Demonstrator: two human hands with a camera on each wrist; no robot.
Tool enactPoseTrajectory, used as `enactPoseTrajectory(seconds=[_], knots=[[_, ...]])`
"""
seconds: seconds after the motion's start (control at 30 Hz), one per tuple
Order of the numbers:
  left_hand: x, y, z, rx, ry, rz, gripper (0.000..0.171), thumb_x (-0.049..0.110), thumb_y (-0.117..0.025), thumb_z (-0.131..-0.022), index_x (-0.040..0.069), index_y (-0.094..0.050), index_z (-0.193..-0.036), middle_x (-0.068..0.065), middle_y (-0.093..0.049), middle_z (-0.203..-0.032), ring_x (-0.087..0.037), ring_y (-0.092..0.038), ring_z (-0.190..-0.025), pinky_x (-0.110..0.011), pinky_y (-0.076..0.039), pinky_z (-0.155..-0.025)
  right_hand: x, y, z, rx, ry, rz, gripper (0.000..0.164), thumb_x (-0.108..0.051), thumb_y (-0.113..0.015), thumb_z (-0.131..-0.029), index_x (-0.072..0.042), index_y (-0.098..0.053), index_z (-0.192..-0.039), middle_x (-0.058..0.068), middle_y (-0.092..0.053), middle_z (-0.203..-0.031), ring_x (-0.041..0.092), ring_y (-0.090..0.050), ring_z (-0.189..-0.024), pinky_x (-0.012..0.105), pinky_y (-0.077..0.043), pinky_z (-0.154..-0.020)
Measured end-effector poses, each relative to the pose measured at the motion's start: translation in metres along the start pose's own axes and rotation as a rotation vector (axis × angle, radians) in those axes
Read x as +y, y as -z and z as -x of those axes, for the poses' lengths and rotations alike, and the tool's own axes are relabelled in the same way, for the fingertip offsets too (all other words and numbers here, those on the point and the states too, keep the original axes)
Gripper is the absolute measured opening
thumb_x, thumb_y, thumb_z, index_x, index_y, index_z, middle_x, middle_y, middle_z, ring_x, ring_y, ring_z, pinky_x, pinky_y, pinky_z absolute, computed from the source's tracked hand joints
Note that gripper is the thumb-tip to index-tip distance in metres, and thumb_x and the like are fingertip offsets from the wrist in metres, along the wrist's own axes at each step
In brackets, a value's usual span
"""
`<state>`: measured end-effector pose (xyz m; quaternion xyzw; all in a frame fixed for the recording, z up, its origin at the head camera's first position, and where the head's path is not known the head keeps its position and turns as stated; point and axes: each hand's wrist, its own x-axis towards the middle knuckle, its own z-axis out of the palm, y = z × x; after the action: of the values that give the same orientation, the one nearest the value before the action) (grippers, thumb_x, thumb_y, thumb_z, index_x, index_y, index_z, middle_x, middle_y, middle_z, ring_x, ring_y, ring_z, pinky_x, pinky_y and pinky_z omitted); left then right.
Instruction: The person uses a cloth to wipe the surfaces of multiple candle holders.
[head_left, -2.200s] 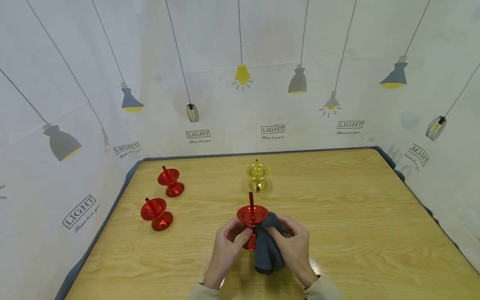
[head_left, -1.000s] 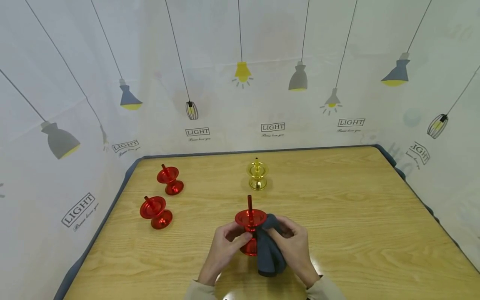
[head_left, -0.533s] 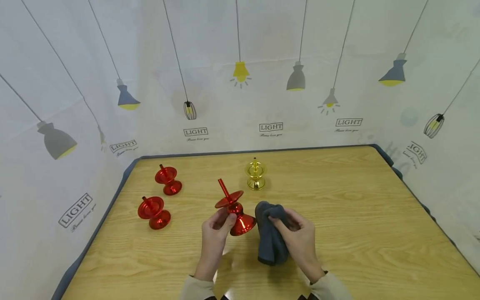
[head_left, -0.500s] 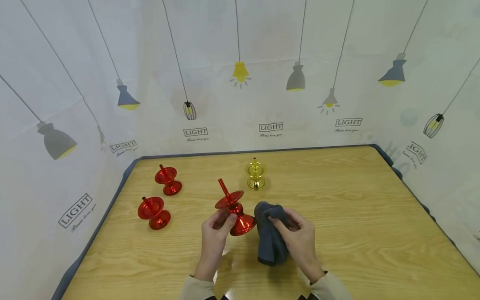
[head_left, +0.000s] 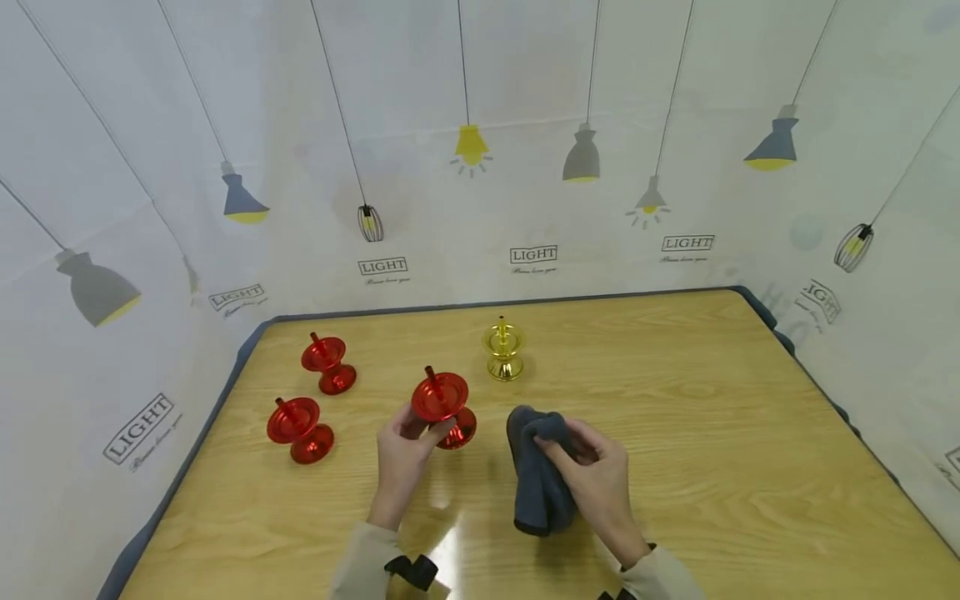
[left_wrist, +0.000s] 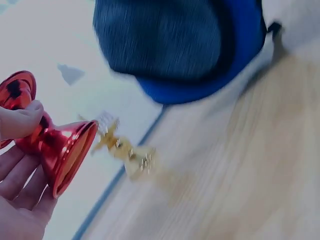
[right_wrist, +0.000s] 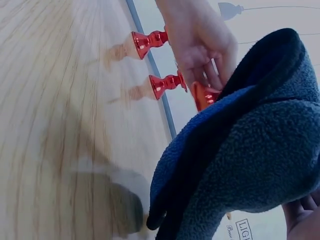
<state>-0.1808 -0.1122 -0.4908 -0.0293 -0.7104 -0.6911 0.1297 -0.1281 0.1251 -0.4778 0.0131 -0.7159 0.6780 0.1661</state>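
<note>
A shiny red candle holder [head_left: 444,398], with a dish top, a central spike and a flared base, is gripped at its waist by my left hand [head_left: 403,457]. It is tilted, and its flared base [left_wrist: 69,155] points toward the cloth side in the left wrist view. To the right, my right hand [head_left: 597,477] pinches a bunched dark blue-grey cloth [head_left: 542,479] between thumb and fingers. The cloth hangs in folds, apart from the candle holder in the head view. In the right wrist view the fuzzy cloth [right_wrist: 265,155] hides most of that candle holder.
Two more red candle holders, one farther back [head_left: 336,367] and one nearer [head_left: 306,429], stand on the left of the wooden table [head_left: 712,433]. A gold candle holder [head_left: 505,364] stands at the back middle. A pale lamp-printed curtain [head_left: 442,75] borders the table.
The red candle holder came away from the cloth, was tilted, and has moved left with my left hand, its dish now turned toward the head camera. My right hand keeps the cloth near the same spot.
</note>
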Motion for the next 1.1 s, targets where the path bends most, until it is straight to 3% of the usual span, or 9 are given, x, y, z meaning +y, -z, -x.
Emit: enactPoseTrajectory(seconds=[0.27, 0.67, 0.97, 1.1], knots=[[-0.017, 0.010, -0.040, 0.103, 0.071, -0.173, 0.039, 0.004, -0.084, -0.080, 0.004, -0.073, -0.118, -0.017, -0.074, -0.112, -0.005, -0.065, -0.090, -0.015, -0.052, -0.081, 0.003, 0.009, -0.003, -0.005, -0.033, 0.023, 0.028, -0.008, -0.084, -0.083, -0.004, -0.076, -0.109, 0.015, -0.076, -0.107, 0.006, -0.073, -0.089, 0.021, -0.059, -0.078], [-0.040, 0.013, -0.087, 0.151, 0.196, -0.139, 0.049, 0.000, -0.082, -0.081, 0.003, -0.068, -0.128, -0.018, -0.068, -0.130, -0.012, -0.067, -0.108, -0.009, -0.051, -0.083, 0.007, 0.026, -0.004, -0.035, -0.071, 0.022, 0.029, -0.009, -0.084, -0.083, -0.006, -0.076, -0.111, 0.014, -0.075, -0.109, 0.007, -0.073, -0.093, 0.022, -0.059, -0.080], [-0.060, 0.010, -0.108, 0.147, 0.225, -0.123, 0.050, 0.002, -0.081, -0.084, 0.002, -0.065, -0.131, -0.020, -0.065, -0.133, 0.007, -0.062, -0.095, -0.008, -0.050, -0.085, 0.004, 0.044, -0.001, -0.051, -0.137, 0.017, 0.032, -0.011, -0.084, -0.083, -0.006, -0.075, -0.113, 0.015, -0.075, -0.112, 0.008, -0.074, -0.096, 0.022, -0.059, -0.081], [-0.064, 0.005, -0.112, 0.153, 0.232, -0.120, 0.050, 0.002, -0.081, -0.083, 0.002, -0.065, -0.131, -0.020, -0.066, -0.132, 0.005, -0.063, -0.095, -0.009, -0.050, -0.085, 0.003, 0.048, -0.001, -0.059, -0.162, 0.019, 0.033, -0.012, -0.084, -0.083, -0.006, -0.075, -0.113, 0.015, -0.075, -0.112, 0.008, -0.074, -0.096, 0.022, -0.059, -0.080]])
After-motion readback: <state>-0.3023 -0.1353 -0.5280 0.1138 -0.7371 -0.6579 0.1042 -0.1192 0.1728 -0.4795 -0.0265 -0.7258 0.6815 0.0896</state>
